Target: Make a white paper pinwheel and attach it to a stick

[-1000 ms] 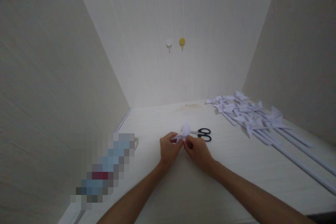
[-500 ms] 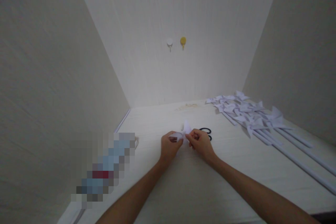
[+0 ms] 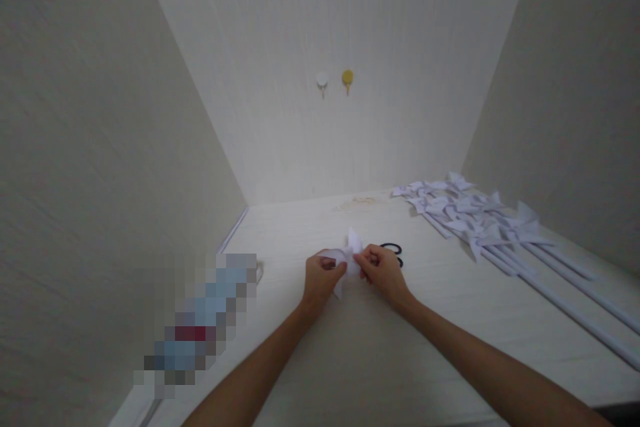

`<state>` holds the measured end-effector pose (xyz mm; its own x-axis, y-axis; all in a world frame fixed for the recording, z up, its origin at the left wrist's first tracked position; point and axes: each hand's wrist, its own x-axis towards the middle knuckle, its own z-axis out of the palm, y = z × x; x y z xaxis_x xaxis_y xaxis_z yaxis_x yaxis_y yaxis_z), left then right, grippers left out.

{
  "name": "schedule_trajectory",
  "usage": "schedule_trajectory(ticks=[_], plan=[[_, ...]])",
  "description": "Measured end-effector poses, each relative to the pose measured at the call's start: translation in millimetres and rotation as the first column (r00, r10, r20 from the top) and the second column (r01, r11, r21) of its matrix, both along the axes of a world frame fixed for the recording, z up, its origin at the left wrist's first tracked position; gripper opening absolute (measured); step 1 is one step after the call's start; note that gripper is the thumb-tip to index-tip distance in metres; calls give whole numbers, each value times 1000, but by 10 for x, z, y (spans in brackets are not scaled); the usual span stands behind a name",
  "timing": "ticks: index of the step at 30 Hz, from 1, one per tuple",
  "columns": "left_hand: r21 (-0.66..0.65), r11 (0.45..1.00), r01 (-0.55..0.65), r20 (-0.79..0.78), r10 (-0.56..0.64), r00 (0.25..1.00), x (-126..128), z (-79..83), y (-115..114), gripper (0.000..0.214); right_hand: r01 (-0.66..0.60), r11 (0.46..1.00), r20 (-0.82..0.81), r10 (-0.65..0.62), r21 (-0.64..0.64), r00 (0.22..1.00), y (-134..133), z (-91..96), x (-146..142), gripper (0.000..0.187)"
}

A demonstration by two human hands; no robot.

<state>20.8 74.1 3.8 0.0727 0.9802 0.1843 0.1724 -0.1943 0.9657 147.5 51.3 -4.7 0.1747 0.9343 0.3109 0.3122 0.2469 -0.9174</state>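
A small folded piece of white paper is held just above the pale tabletop, near its middle. My left hand pinches its left side with fingers closed. My right hand pinches its right side, fingers also closed. Both hands meet at the paper. Black scissors lie on the table right behind my right hand, partly hidden by it.
Several finished white paper pinwheels on long white sticks lie in a row at the right. A blurred-out object sits at the left edge. Two small hooks, white and yellow, hang on the back wall.
Both hands moved slightly away from me with the paper, and my right hand now covers more of the scissors. The paper's folds shifted a little between my fingers.
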Motion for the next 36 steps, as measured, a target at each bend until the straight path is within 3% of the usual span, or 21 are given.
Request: schedule_trajectory(ticks=[19, 24, 32, 36], plan=[[-27, 1000, 15, -37, -16, 999, -46, -93, 66, 25, -16, 1000, -11, 17, 11, 1000, 15, -12, 9, 22], [-54, 999, -9, -34, 7, 999, -34, -46, 39, 15, 1, 1000, 22, -2, 23, 1000, 10, -17, 13, 23], [-47, 999, -18, -25, 17, 1000, -25, 0, 14, 16, -13, 1000, 5, 13, 6, 1000, 10, -9, 10, 22], [-17, 999, -27, -39, 27, 999, -33, -24, 24, 21, 7, 999, 90, -11, 40, 996, -11, -3, 1, 22]])
